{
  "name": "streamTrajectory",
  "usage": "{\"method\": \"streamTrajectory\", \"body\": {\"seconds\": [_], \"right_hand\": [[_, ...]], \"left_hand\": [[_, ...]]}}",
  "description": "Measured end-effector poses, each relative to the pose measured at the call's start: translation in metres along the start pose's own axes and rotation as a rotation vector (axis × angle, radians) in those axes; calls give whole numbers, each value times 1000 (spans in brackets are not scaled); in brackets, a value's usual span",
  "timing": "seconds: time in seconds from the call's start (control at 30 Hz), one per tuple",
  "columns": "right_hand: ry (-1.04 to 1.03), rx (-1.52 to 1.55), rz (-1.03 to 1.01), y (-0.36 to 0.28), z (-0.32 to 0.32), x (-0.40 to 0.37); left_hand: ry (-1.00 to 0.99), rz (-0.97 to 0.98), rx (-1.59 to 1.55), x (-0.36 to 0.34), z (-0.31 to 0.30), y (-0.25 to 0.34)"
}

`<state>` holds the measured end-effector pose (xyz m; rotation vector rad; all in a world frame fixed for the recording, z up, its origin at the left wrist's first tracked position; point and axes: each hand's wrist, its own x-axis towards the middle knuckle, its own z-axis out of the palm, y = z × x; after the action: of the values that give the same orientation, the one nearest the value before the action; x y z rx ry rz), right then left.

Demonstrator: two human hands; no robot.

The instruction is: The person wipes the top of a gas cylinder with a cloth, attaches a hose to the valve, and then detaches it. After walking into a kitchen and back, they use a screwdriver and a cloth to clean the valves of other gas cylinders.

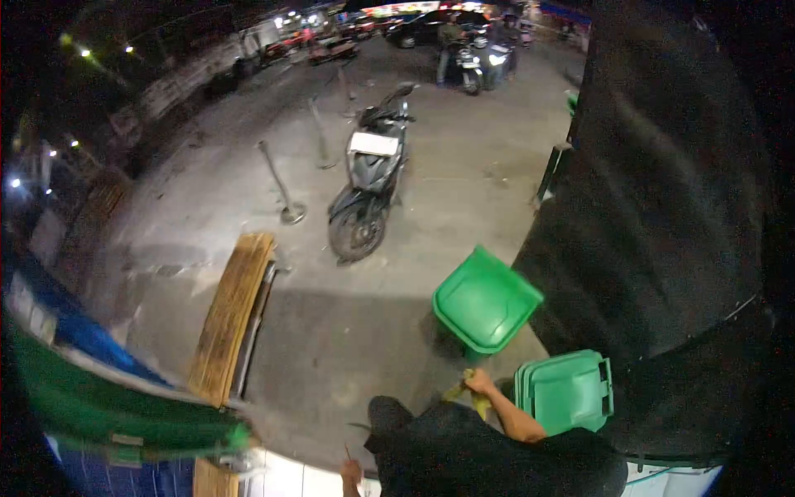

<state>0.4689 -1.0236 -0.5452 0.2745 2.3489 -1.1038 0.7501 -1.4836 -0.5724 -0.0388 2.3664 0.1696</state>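
My right hand (478,382) is closed around a limp yellow-green piece (479,403) that looks like peel or husk. It hangs down on both sides of the fingers. Just beyond that hand is a green plastic bin (489,304) with a smooth lid on top. A second green bin (566,391), with a bar handle, stands beside my right forearm. At the bottom edge, my left hand (352,473) is closed on a thin reddish-brown stick-like thing (348,451). Its kind is too small to make out.
A wooden bench (232,319) stands at left. A parked motorbike (368,178) and metal posts (281,186) are ahead. Dark sheeting (646,215) forms a wall at right. Farther off, people are beside another motorbike (470,70). A green-edged counter (124,414) lies at lower left.
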Motion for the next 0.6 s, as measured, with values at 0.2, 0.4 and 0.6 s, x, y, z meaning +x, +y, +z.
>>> {"method": "streamTrajectory", "body": {"seconds": [0.2, 0.4, 0.6], "right_hand": [[419, 112, -53, -153, -33, 170], [405, -85, 87, -217, -81, 282], [475, 21, 365, -252, -196, 333]], "left_hand": [[-55, -416, -691, 118, -86, -21], [58, -253, -505, 349, -329, -102], [492, -151, -648, 619, -635, -87]]}}
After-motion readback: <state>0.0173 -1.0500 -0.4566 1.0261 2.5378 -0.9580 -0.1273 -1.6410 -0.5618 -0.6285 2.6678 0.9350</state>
